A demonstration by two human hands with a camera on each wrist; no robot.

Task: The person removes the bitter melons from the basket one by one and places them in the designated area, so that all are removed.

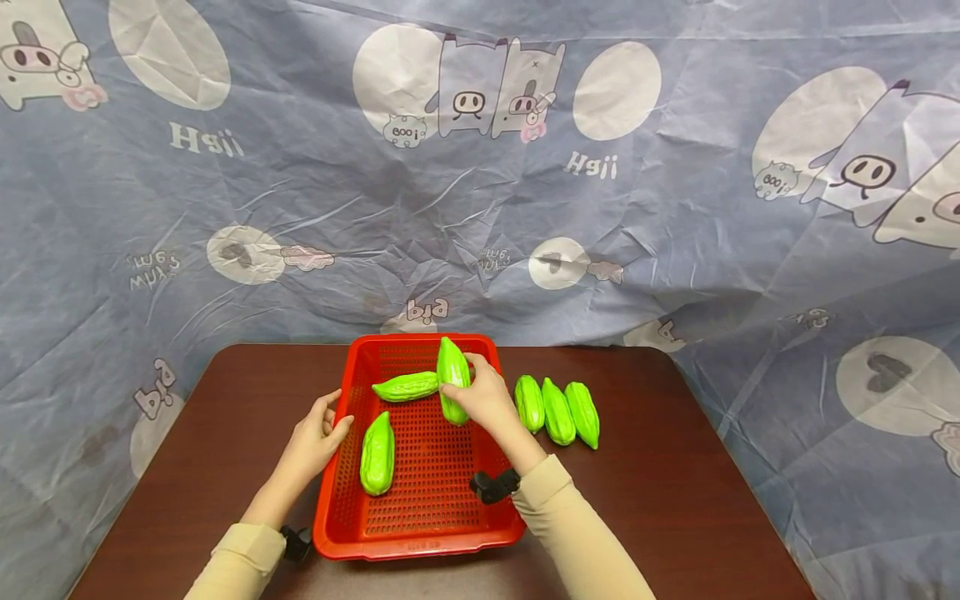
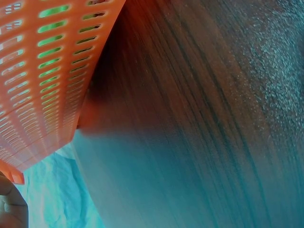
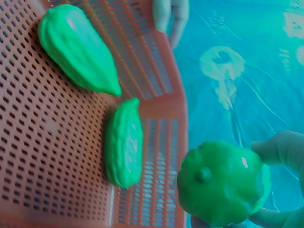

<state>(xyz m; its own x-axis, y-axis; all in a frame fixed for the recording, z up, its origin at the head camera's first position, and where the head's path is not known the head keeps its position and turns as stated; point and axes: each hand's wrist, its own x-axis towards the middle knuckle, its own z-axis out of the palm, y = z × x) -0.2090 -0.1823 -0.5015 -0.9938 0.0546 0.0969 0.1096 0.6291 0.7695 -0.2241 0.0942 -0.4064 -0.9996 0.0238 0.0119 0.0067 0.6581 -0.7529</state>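
Note:
A red perforated plastic basket [image 1: 420, 546] stands on the table. My left hand [image 1: 317, 437] grips its left rim, thumb on the inner side; the left wrist view shows only part of that hand [image 2: 12, 204] beside the basket's outer wall [image 2: 42, 95]. Over the basket's right far part, my right hand [image 1: 489, 402] holds a bright green bitter melon [image 1: 452, 367] between thumb and fingers. Its rounded end [image 3: 216, 183] faces the right wrist camera. Inside the basket lie two more, one bitter melon [image 1: 408, 387] crosswise at the far end and another bitter melon [image 1: 377, 454] lengthwise at the left.
Right of the basket, three bitter melons [image 1: 557, 412] lie side by side on the dark brown table [image 1: 645, 500]. A grey-blue cloth [image 1: 465, 208] printed with cartoon pigs hangs behind the table and along its sides.

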